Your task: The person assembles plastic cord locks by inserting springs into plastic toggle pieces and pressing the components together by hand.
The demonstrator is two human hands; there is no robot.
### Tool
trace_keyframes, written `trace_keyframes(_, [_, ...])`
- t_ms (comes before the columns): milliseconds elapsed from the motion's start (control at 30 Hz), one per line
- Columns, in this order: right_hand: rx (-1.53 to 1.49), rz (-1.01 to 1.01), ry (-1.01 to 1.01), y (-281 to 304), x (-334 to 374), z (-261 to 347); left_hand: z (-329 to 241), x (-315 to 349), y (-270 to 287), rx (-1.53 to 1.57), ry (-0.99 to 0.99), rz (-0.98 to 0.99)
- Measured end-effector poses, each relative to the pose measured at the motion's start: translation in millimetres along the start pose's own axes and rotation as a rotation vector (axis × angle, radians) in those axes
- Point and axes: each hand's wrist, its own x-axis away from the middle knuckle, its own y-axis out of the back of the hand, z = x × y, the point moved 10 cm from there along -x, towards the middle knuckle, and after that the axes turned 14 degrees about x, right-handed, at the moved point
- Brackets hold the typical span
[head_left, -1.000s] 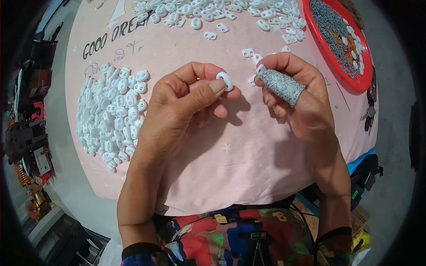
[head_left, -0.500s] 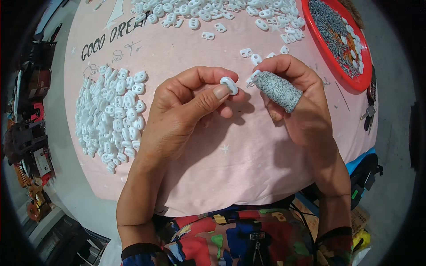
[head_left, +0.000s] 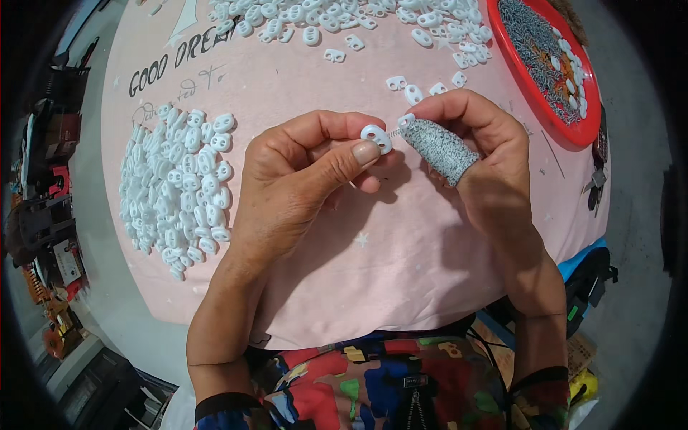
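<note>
My left hand (head_left: 308,165) pinches a white oval cord-lock piece with two holes (head_left: 376,138) between thumb and forefinger, its holes turned up. Close to its right, my right hand (head_left: 484,147) wears a grey knitted finger sleeve (head_left: 441,150) on the thumb. That thumb and forefinger close on a smaller white plastic piece (head_left: 405,122). A thin metal spring (head_left: 393,133) spans the small gap between the two white parts; whether it sits inside either one I cannot tell. Both hands are held above the pink tablecloth (head_left: 373,287).
A heap of white oval pieces (head_left: 179,190) lies left of my left forearm. More white pieces (head_left: 308,14) spread along the far side. At the far right stands a red basin (head_left: 593,122) with small springs and white parts. Keys (head_left: 595,183) lie by the right table edge.
The left hand's piece has turned so its holes face up. My right hand has shifted slightly left and tilted, and the spring now shows between the two parts.
</note>
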Motion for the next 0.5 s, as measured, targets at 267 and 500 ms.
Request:
trace_keyframes(267, [0.005, -0.003, 0.03, -0.5, 0.2, -1.1, -5.0, 0.4, 3.7, -0.143, -0.082, -0.036])
trace_keyframes(500, [0.048, 0.0, 0.008, -2.1, 1.4, -1.5, -9.3, 3.5, -1.1, -0.167, -0.143, -0.02])
